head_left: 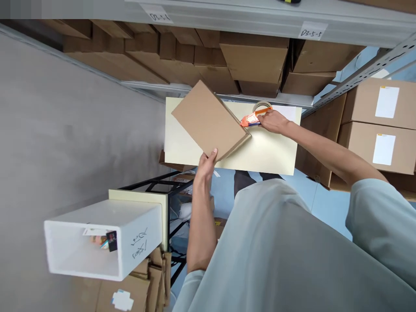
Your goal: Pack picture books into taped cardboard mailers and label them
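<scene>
A closed brown cardboard box [211, 119] is held at an angle over a pale yellow tabletop [269, 156]. My left hand [207, 167] grips its near corner, thumb on the upper face and the other fingers mostly hidden beneath. In my right hand [274, 121] is an orange tape dispenser [249, 120], its front end at the box's right edge. A roll of tape [261, 104] shows just behind the dispenser; whether it is mounted on it or lies on the table I cannot tell. A white sheet [287, 112] lies by the right wrist.
Above the table runs a metal shelf [240, 19] packed with cardboard boxes [256, 60]. Labelled cartons [364, 143] are stacked at right. A white bin [139, 229] with small items inside stands lower left, near flattened cardboard [156, 281]. A grey wall [71, 117] borders the left.
</scene>
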Demonstrator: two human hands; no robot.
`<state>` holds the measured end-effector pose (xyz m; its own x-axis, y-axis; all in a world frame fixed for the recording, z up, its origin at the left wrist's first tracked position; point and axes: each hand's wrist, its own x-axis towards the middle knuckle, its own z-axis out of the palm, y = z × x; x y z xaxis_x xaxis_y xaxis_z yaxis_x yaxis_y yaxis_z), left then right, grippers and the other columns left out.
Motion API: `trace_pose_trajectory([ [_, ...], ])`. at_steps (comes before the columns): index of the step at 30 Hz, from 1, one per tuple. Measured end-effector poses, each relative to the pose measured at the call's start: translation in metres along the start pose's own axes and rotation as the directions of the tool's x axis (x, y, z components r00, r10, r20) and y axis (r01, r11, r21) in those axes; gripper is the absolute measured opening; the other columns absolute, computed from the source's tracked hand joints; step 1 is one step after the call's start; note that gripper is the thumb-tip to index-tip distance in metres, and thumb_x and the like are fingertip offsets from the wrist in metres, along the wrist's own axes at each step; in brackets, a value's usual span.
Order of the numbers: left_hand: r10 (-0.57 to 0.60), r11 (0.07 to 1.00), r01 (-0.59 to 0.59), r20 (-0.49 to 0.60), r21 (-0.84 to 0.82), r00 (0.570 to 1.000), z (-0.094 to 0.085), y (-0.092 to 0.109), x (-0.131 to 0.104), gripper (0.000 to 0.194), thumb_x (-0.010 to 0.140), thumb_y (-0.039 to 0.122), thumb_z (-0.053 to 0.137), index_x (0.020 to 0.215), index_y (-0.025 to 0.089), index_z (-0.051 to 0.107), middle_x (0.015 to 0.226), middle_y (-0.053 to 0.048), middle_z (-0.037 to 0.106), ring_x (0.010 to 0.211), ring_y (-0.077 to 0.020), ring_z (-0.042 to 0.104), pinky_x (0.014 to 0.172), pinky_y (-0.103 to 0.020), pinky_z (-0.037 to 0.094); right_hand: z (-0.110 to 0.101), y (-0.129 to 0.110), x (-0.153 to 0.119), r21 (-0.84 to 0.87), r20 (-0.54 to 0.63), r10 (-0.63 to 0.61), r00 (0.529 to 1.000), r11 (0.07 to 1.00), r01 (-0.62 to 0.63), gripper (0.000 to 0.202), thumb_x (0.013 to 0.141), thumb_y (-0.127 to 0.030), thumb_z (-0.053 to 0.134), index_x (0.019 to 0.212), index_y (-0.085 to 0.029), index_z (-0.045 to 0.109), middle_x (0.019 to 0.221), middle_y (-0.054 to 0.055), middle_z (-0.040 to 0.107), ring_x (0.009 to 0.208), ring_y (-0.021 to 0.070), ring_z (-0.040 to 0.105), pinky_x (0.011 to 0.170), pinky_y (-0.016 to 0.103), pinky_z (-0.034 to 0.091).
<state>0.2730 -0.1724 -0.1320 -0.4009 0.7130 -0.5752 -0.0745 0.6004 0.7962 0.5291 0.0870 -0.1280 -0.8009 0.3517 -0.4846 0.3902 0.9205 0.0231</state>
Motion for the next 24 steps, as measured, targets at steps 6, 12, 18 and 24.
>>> trace_pose_trajectory([
  [6,-0.165,0.983,0.168,-0.042,0.075,0.985,-0.082,0.022,0.013,0.065,0.085,0.061,0.082,0.130,0.014,0.074,0.144,-0.020,0.074,0.139,-0.0372,0.067,0.124,-0.053,0.051,0.014,-0.083,-0.028,0.107,-0.049,-0.125,0.991,0.986,0.129,0.041,0.103,-0.001,0.033,0.132,-0.001,0.062,0.099,0.023,0.080,0.089,0.0302,0.077,0.086,0.040,0.049],
  [12,-0.105,0.842,0.180,-0.172,0.508,0.980,-0.108,0.042,0.049,0.070,0.096,0.073,0.063,0.125,0.011,0.077,0.136,-0.022,0.078,0.136,-0.0424,0.066,0.122,-0.057,0.047,0.027,-0.177,-0.025,0.188,-0.073,-0.130,0.989,0.972,0.142,0.045,0.099,0.005,0.032,0.132,0.002,0.063,0.101,0.022,0.079,0.091,0.0303,0.079,0.085,0.041,0.053],
  [18,0.410,0.728,-0.305,-0.033,0.614,0.912,-0.037,0.063,0.055,0.080,0.100,0.059,0.066,0.159,0.007,0.054,0.182,-0.023,0.027,0.172,-0.0430,0.011,0.139,-0.061,0.000,0.036,-0.214,-0.016,0.292,-0.111,-0.038,0.993,0.954,0.069,0.039,0.097,0.003,0.037,0.120,-0.002,0.068,0.100,0.022,0.079,0.087,0.0298,0.075,0.088,0.044,0.052],
  [24,0.489,0.658,-0.558,0.276,0.506,0.827,0.094,0.069,0.070,0.057,0.106,0.057,0.058,0.155,0.028,0.061,0.181,-0.008,0.034,0.175,-0.0352,-0.003,0.137,-0.067,-0.011,0.037,-0.219,-0.012,0.329,-0.119,-0.003,0.993,0.944,0.042,0.043,0.096,0.003,0.034,0.120,-0.005,0.069,0.099,0.020,0.078,0.085,0.0295,0.074,0.088,0.043,0.051],
])
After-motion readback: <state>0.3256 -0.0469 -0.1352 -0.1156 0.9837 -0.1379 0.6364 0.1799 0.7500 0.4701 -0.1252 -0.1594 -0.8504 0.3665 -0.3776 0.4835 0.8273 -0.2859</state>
